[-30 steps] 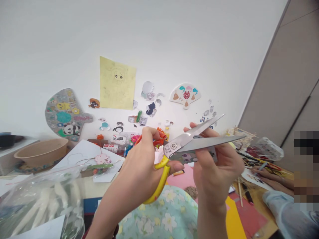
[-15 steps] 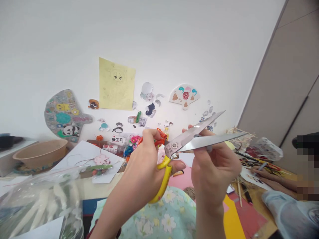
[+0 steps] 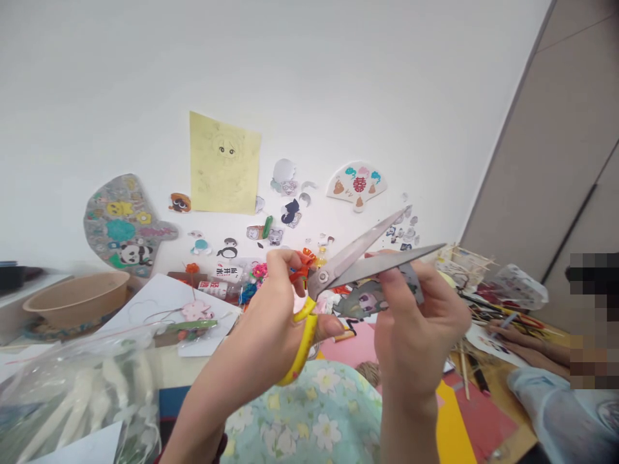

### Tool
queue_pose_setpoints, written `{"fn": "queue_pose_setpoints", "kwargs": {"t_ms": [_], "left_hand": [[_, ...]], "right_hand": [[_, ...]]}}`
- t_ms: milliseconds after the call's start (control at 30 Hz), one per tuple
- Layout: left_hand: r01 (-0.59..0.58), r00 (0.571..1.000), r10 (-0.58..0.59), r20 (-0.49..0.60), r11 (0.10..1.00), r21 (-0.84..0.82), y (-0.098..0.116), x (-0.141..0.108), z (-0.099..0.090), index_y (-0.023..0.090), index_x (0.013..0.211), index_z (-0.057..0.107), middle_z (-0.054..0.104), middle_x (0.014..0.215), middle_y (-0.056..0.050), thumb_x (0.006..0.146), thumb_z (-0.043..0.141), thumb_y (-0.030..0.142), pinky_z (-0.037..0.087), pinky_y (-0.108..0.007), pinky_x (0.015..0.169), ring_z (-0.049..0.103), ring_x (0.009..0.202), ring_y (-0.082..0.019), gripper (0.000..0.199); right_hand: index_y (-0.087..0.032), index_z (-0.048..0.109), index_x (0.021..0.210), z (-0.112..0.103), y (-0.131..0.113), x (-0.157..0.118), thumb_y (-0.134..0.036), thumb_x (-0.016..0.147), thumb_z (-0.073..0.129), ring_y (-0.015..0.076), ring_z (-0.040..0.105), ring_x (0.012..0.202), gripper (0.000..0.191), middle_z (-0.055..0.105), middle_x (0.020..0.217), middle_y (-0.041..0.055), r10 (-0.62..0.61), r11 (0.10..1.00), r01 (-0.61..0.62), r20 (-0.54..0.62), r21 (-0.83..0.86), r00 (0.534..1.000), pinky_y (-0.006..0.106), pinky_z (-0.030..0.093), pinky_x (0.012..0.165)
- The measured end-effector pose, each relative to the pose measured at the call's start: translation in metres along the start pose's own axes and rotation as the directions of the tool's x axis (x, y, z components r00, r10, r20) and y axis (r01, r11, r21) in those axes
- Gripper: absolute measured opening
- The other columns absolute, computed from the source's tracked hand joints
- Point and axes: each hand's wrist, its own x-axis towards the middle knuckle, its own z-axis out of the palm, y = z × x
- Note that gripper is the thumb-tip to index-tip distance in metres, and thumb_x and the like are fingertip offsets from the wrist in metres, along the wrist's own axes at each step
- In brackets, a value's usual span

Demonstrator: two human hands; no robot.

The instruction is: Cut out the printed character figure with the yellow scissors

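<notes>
Left hand [image 3: 273, 306] grips the curved yellow and orange handles of steel-bladed scissors [image 3: 323, 277], whose parted, tapering blades point near two o'clock. Right hand [image 3: 418, 316] pinches a flat, irregular grey printed cut-out [image 3: 360, 301], seemingly paper, at the pivot's four o'clock. Trimming appears under way; the next snip calls for steady support. Six o'clock: soft mint-green floral cloth [image 3: 324, 412].

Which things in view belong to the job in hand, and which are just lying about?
In hand:
scissors, blades open, in the left hand
picture, in the right hand

Lying about, it seems:
bowl
plastic bag
twine
</notes>
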Motion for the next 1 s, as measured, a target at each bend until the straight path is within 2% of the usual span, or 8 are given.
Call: {"fn": "queue_pose_setpoints", "kwargs": {"t_ms": [100,167,267,400,600,767,900,1000], "left_hand": [[-0.090,0.995,0.084,-0.058,0.989,-0.116,-0.003,0.003,-0.003,0.027,0.107,0.032,0.053,0.104,-0.003,0.089,0.068,0.042,0.044,-0.027,0.065,0.052,0.080,-0.014,0.043],[-0.132,0.983,0.101,-0.155,0.970,-0.205,-0.001,0.004,-0.002,0.027,0.104,0.033,0.058,0.105,-0.003,0.093,0.064,0.046,0.045,-0.025,0.064,0.053,0.077,-0.011,0.039],[-0.164,0.962,0.080,-0.261,0.934,-0.316,0.007,0.004,0.002,0.026,0.103,0.035,0.067,0.101,-0.003,0.092,0.068,0.043,0.047,-0.025,0.061,0.055,0.068,-0.009,0.039],[-0.222,0.945,0.097,-0.311,0.890,-0.399,0.015,0.001,0.005,0.026,0.101,0.038,0.071,0.092,0.000,0.087,0.075,0.031,0.051,-0.026,0.065,0.064,0.074,-0.012,0.040],[-0.256,0.936,0.133,-0.327,0.893,-0.371,0.015,-0.002,0.006,0.026,0.099,0.039,0.067,0.086,0.005,0.088,0.074,0.024,0.050,-0.023,0.063,0.061,0.070,-0.008,0.037],[-0.224,0.928,0.122,-0.351,0.938,-0.264,0.011,-0.001,0.003,0.027,0.100,0.040,0.064,0.081,0.006,0.087,0.077,0.031,0.045,-0.022,0.054,0.060,0.064,-0.009,0.039],[-0.204,0.923,0.112,-0.367,0.954,-0.221,0.012,0.000,0.003,0.027,0.097,0.036,0.065,0.081,0.005,0.087,0.076,0.032,0.047,-0.025,0.058,0.062,0.068,-0.011,0.041],[-0.221,0.899,0.121,-0.422,0.955,-0.197,0.012,0.001,0.004,0.027,0.096,0.035,0.063,0.080,0.006,0.087,0.076,0.030,0.045,-0.024,0.059,0.059,0.067,-0.010,0.043]], "right_hand": [[-0.024,0.078,0.079,-0.004,-0.002,0.001,-0.025,0.085,0.077,0.0164,0.070,0.068,0.006,0.075,0.075,-0.0009,0.114,0.993,-0.115,0.032,0.001,0.993,0.030,0.056,0.063],[-0.024,0.078,0.079,-0.006,-0.004,0.001,-0.027,0.085,0.077,0.0161,0.069,0.062,0.007,0.074,0.073,-0.0012,0.179,0.984,-0.179,0.075,-0.008,0.981,0.030,0.056,0.059],[-0.024,0.076,0.076,-0.009,-0.007,0.001,-0.026,0.085,0.078,0.0143,0.065,0.058,0.010,0.072,0.067,-0.0020,0.218,0.976,-0.214,0.153,-0.045,0.964,0.027,0.052,0.053],[-0.023,0.075,0.076,-0.011,-0.007,0.000,-0.026,0.085,0.078,0.0121,0.059,0.054,0.010,0.068,0.063,-0.0025,0.274,0.961,-0.256,0.270,-0.103,0.923,0.025,0.047,0.049],[-0.021,0.074,0.072,-0.008,-0.007,-0.001,-0.026,0.084,0.078,0.0114,0.057,0.052,0.013,0.067,0.061,-0.0020,0.329,0.944,-0.289,0.405,-0.159,0.853,0.024,0.046,0.046],[-0.021,0.075,0.080,-0.005,-0.004,0.000,-0.027,0.079,0.083,0.0114,0.058,0.048,0.010,0.066,0.060,-0.0028,0.418,0.905,-0.407,0.442,-0.124,0.794,0.023,0.048,0.043],[-0.022,0.077,0.092,-0.004,0.000,0.002,-0.029,0.075,0.087,0.0130,0.064,0.054,0.021,0.069,0.065,-0.0019,0.470,0.868,-0.492,0.429,-0.066,0.771,0.022,0.054,0.046],[-0.023,0.077,0.096,-0.004,0.002,0.004,-0.030,0.076,0.086,0.0127,0.067,0.060,0.023,0.074,0.075,0.0000,0.465,0.870,-0.490,0.414,-0.050,0.783,0.022,0.058,0.054]]}}
